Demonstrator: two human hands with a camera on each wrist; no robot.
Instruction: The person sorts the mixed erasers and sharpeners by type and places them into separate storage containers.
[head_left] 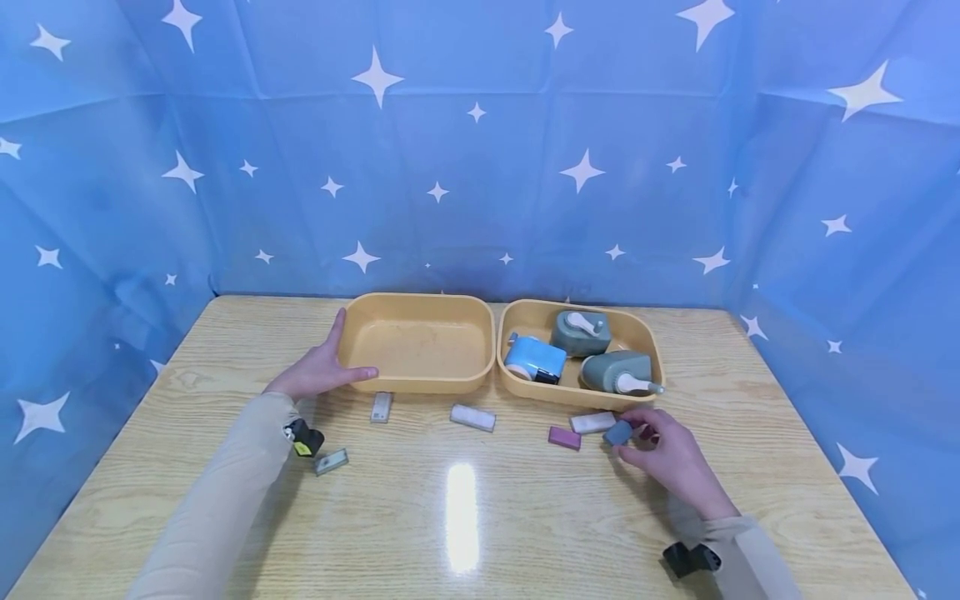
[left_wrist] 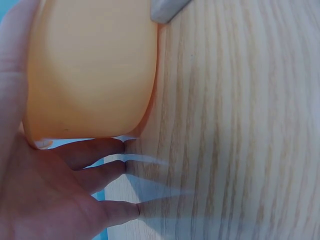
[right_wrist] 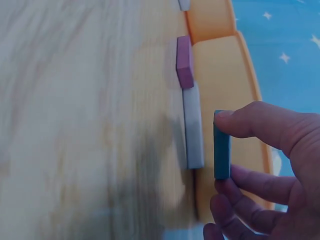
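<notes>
My left hand (head_left: 318,371) rests at the left front corner of an orange bin (head_left: 420,386). Its fingers (left_wrist: 95,150) lie fairly straight along the bin's side, and its thumb runs along the front rim. My right hand (head_left: 673,458) pinches a small blue block (right_wrist: 222,150) between thumb and fingers. The block is held upright in front of the right-hand orange bin (head_left: 525,388). Just left of it lie a white block (head_left: 592,422) and a purple block (head_left: 564,437) on the table.
Two grey-green pump bottles (head_left: 615,369) and a bright blue object (head_left: 536,357) lie inside the right bin. More small blocks are on the table: a white one (head_left: 472,417), a grey one (head_left: 381,407) and a grey-green one (head_left: 332,462). Behind hangs a blue starred curtain (head_left: 480,167).
</notes>
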